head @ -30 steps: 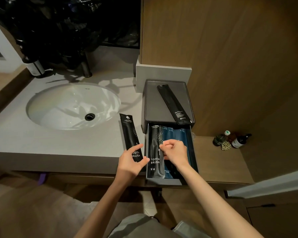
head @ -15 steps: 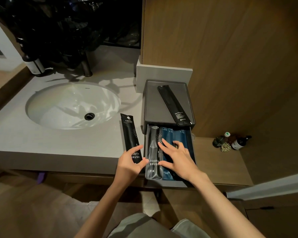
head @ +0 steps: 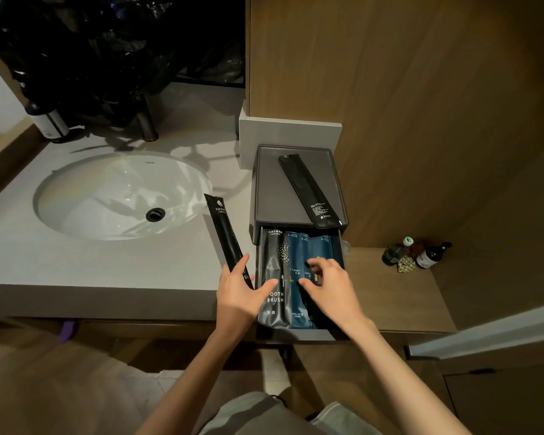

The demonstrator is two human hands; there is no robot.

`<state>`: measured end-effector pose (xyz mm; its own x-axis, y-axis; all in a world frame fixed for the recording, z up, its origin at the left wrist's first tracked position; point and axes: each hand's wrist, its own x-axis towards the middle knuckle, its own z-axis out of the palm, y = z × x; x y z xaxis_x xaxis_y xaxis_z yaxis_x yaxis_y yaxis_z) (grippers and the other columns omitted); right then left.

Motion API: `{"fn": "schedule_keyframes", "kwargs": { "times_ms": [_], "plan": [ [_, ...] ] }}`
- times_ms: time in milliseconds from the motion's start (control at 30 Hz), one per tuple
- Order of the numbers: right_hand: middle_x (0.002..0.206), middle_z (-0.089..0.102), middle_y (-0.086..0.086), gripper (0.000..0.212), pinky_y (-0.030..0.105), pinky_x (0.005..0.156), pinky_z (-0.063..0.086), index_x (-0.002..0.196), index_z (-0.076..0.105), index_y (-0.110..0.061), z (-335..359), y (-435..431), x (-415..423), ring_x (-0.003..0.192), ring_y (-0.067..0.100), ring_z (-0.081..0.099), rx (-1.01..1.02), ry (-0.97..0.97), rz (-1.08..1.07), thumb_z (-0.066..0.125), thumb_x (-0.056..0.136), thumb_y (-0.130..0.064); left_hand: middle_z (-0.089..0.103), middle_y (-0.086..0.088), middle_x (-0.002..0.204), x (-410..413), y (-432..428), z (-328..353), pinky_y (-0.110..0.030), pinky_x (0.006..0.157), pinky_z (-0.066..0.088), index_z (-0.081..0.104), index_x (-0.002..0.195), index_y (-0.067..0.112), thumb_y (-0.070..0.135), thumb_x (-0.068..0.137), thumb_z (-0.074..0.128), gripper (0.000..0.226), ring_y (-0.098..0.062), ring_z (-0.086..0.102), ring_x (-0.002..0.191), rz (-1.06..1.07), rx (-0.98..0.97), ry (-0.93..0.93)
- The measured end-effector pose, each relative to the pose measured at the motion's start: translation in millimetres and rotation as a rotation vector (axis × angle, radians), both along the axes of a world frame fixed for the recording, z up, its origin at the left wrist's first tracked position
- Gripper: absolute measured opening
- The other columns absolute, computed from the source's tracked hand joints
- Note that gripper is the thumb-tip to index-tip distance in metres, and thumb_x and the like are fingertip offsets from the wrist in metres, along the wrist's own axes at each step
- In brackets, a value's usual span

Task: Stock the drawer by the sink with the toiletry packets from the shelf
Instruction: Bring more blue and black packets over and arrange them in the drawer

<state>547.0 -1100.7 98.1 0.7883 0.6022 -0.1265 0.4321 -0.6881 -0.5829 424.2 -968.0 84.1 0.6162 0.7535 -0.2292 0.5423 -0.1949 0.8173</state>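
Packet in my left hand, drawer just to its right.

My left hand [head: 237, 288] grips a black packet [head: 225, 233] by its near end, long axis running away from me, parallel to the packets in the open drawer [head: 297, 334]; my right hand [head: 328, 285] hovers spread and empty over the blue packets [head: 299, 255].

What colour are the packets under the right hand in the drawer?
Dark blue flat packets, seen in the head view, inside the open grey drawer.
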Motion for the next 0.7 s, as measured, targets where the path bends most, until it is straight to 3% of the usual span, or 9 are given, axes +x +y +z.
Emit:
{"fn": "schedule_keyframes", "kwargs": {
  "times_ms": [133,233,333,467,533,700],
  "plan": [
    [0.096,0.062,0.000,0.045,0.026,0.079,0.045,0.118,0.058,-0.013,-4,9,-5,0.091,0.015,0.060,-0.047,0.090,-0.103,0.072,0.082,-0.036,0.026,-0.012,0.153,12,-1,-2,-0.043,0.106,0.043,0.032,0.148,0.022,0.040,0.073,0.080,0.090,-0.019,0.056,0.123,0.014,0.016,0.023],
    [0.082,0.064,-0.001,0.043,0.032,0.081,0.050,0.112,0.059,-0.012,-6,13,-8,0.089,0.017,0.064,-0.015,0.160,-0.174,0.075,0.080,-0.035,0.024,-0.011,0.154,17,-2,-5,-0.039,0.104,0.045,0.031,0.148,0.020,0.034,0.073,0.081,0.091,-0.019,0.056,0.122,0.012,0.025,0.029],
    [0.080,0.065,-0.001,0.036,0.034,0.083,0.052,0.104,0.060,-0.013,-5,15,-5,0.089,0.019,0.066,0.000,0.234,-0.227,0.075,0.080,-0.034,0.023,-0.013,0.155,19,-2,-7,-0.042,0.106,0.044,0.031,0.148,0.020,0.032,0.074,0.081,0.090,-0.022,0.056,0.122,0.012,0.012,0.026],
    [0.083,0.067,0.003,0.013,0.042,0.086,0.054,0.080,0.060,-0.018,-3,17,-2,0.085,0.028,0.068,0.025,0.277,-0.259,0.066,0.087,-0.026,0.025,-0.014,0.154,19,-2,-9,-0.044,0.106,0.043,0.031,0.148,0.020,0.031,0.074,0.081,0.090,-0.024,0.055,0.124,0.005,0.006,0.030],
    [0.086,0.070,0.006,0.018,0.042,0.087,0.054,0.073,0.058,-0.020,-3,17,-2,0.085,0.029,0.068,0.012,0.270,-0.259,0.061,0.090,-0.023,0.026,-0.014,0.154,20,-2,-10,-0.042,0.107,0.043,0.031,0.148,0.020,0.030,0.074,0.081,0.090,-0.024,0.055,0.124,0.004,0.004,0.029],
    [0.092,0.071,0.014,0.014,0.037,0.084,0.054,0.090,0.062,-0.009,-3,17,-1,0.086,0.030,0.069,-0.016,0.265,-0.275,0.055,0.093,-0.021,0.023,-0.013,0.155,20,-2,-11,-0.040,0.108,0.042,0.030,0.149,0.020,0.028,0.075,0.080,0.090,-0.023,0.055,0.124,-0.006,0.008,0.029]
  ]
}}
